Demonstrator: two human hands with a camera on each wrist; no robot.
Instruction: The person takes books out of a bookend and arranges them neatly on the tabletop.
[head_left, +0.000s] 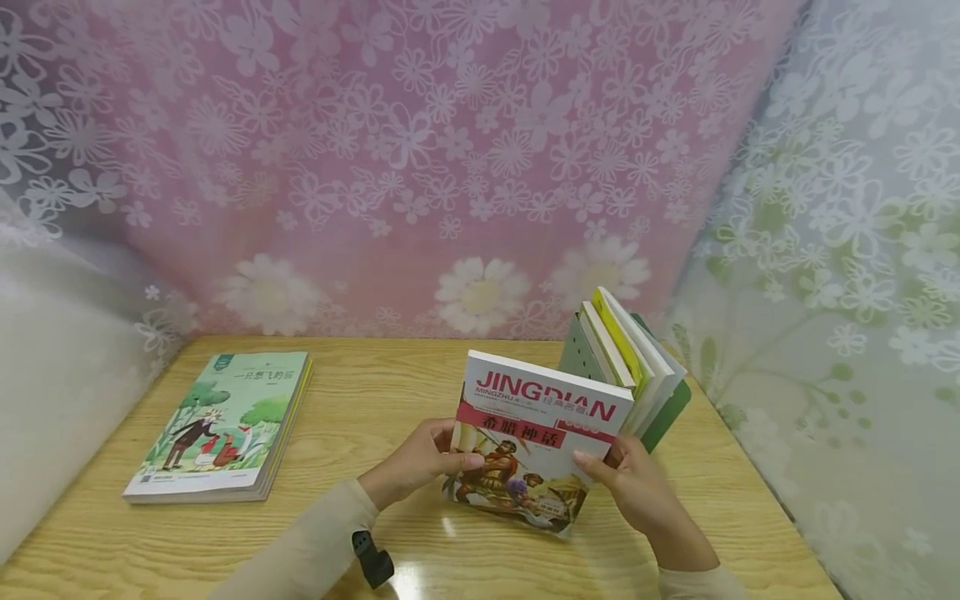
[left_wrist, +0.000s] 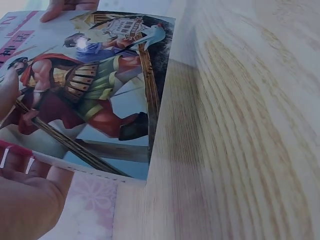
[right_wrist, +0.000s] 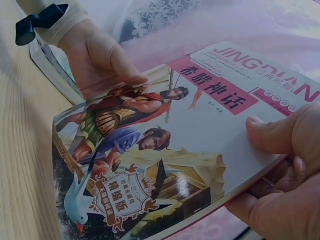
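A paperback book (head_left: 517, 450) with a red and white title band and a picture of warriors is held up, tilted, over the table. My left hand (head_left: 420, 462) grips its left edge, thumb on the front cover and fingers behind. At the right edge my right hand (head_left: 645, 492) holds it the same way, thumb on the cover. In the right wrist view the whole cover of the book (right_wrist: 150, 145) faces up between both hands. Its lower edge is close over the wood in the left wrist view.
Several books (head_left: 618, 342) stand upright between green bookends (head_left: 667, 417) just behind the held book, to the right. On the left lies a stack of books with a green cover (head_left: 225, 417). Floral curtains (head_left: 420, 167) border the wooden table (head_left: 375, 392).
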